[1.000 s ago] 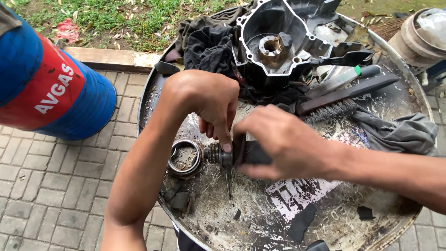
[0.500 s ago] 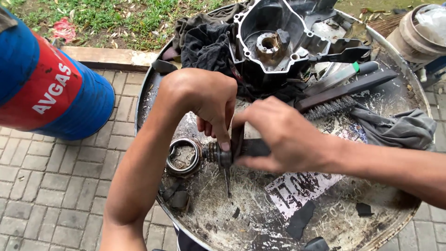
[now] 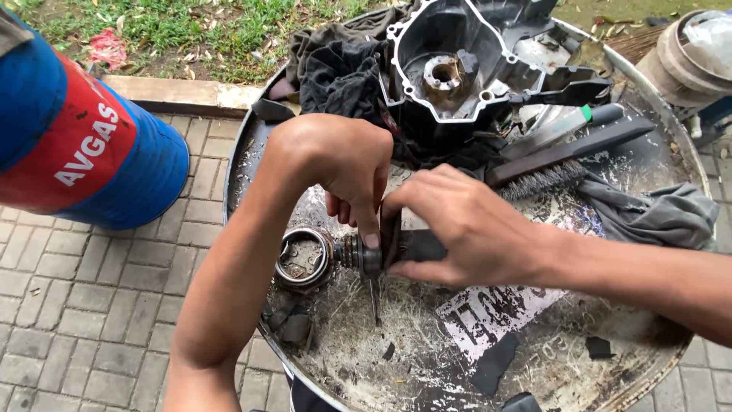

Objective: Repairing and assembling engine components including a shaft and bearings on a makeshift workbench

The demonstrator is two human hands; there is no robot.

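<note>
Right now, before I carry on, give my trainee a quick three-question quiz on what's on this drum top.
1. True or false: both hands are on the small metal shaft part.
2. What lies directly left of that part? A) round metal ring B) wire brush C) grey rag
3. What large item sits at the far side of the tray?

Key: 1 true; 2 A; 3 the black engine casing.
</note>
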